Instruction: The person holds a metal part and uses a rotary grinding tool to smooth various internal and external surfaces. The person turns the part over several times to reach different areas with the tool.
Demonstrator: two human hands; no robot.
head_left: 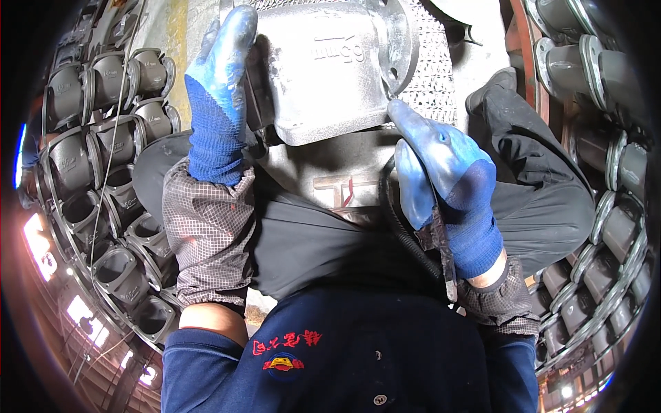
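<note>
A grey cast-metal valve body lies in front of me, with raised marks on its upper side and a round flange with bolt holes at its right. My left hand, in a blue coated glove, rests against the casting's dark left edge, fingers stretched out. My right hand, gloved alike, closes around a thin dark metal bar whose lower end sticks out below the palm. Its index fingertip reaches the casting's lower right corner beside the flange. The bar's upper end is hidden by the glove.
A black corrugated hose curves beside my right hand. Rows of similar castings stand stacked at the left and right. A textured metal plate lies under the casting. My bent legs flank the work.
</note>
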